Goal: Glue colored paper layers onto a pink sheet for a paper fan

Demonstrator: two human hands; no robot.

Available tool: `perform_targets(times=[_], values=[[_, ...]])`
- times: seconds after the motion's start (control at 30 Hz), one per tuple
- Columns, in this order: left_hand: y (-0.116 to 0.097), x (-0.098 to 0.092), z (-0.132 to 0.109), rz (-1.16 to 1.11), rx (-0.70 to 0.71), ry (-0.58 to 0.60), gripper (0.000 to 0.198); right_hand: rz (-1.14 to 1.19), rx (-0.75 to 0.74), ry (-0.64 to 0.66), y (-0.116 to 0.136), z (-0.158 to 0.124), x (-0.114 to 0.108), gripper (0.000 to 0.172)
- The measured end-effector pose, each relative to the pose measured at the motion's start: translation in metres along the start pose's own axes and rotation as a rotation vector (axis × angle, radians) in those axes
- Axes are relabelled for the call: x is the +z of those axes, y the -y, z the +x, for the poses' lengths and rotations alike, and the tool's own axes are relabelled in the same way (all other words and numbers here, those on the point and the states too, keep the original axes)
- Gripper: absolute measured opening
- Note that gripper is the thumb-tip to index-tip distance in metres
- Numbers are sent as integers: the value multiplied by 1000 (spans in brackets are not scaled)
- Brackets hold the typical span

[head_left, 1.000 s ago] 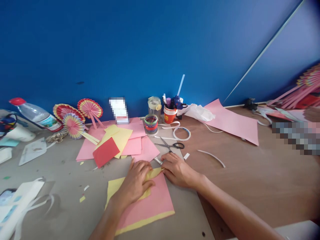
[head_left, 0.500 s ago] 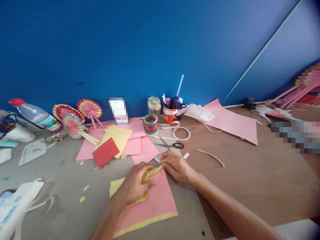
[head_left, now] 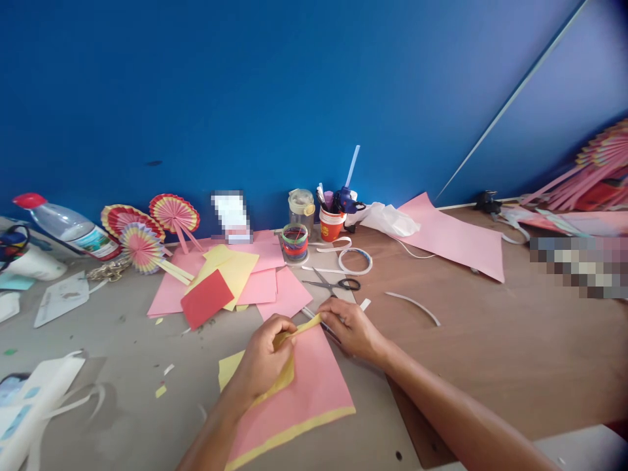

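Note:
A pink sheet of paper (head_left: 314,379) with yellow edging lies in front of me, its far edge turned up into a narrow yellow strip. My left hand (head_left: 269,356) pinches that folded edge near its middle, thumb on the near side. At the right corner of the same edge, my right hand (head_left: 350,327) grips the paper between thumb and fingers. Beneath my left wrist, a yellow flap (head_left: 229,367) sticks out to the left. Black-handled scissors (head_left: 338,284) rest just beyond my right hand. Part of a dark, slim tool shows under that hand.
Pink sheets (head_left: 289,294), a yellow sheet (head_left: 235,265) and a red card (head_left: 207,299) lie beyond my left hand. Folded paper fans (head_left: 175,212) lean at the wall. A red cup of tools (head_left: 332,226), a tape roll (head_left: 356,261) and a bottle (head_left: 73,226) stand farther back.
My left thumb has moved up to the folded edge, and the fingers have closed in a pinch there. The pink sheet has shifted slightly right.

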State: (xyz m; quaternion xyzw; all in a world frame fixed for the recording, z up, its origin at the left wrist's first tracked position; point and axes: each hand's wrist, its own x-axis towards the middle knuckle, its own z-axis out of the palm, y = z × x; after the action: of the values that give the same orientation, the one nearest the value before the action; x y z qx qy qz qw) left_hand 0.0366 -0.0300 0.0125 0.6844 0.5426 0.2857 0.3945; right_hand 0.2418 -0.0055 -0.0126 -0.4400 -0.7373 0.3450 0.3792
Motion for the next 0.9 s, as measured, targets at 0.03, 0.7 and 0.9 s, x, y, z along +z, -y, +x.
perform_targets(times=[0.03,0.7,0.9], values=[[0,0,0,-18,-3,-9,10,4,8,-1,0,0,0,19],[4,3,-5,-17,-91,-160,15,398,69,204,15,-4,-8,70],[2,7,-5,191,71,-212,12,264,86,174,21,-5,-5,72]])
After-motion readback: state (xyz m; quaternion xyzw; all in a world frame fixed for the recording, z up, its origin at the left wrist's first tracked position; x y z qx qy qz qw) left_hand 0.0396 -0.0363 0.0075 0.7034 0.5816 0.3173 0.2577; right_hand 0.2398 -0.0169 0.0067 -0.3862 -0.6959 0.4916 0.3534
